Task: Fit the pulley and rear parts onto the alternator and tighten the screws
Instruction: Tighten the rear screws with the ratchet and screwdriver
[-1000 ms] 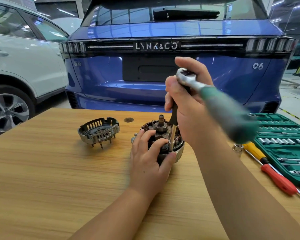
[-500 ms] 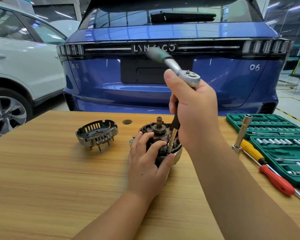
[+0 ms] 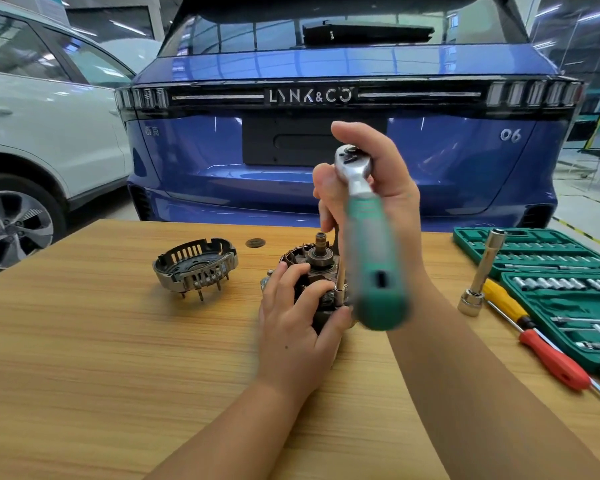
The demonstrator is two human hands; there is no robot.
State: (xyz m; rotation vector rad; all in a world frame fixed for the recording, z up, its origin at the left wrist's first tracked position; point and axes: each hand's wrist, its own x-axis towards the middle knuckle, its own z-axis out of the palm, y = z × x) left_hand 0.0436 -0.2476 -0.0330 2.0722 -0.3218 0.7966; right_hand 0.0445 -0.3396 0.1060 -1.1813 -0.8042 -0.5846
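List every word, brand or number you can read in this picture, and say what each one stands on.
"LYNK&CO": light bar across the blue car's tailgate.
"06": right side of that tailgate.
Small badge, left side of tailgate: too blurred to read.

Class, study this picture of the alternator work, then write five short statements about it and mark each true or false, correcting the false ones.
1. The left hand grips the alternator. True.
2. The right hand holds a red screwdriver. False: it holds the ratchet by its head; the red screwdriver lies on the table.
3. The rear cover is fitted on the alternator. False: it sits apart, to the left.
4. The socket set case is open. True.
5. A blue car stands behind the table. True.
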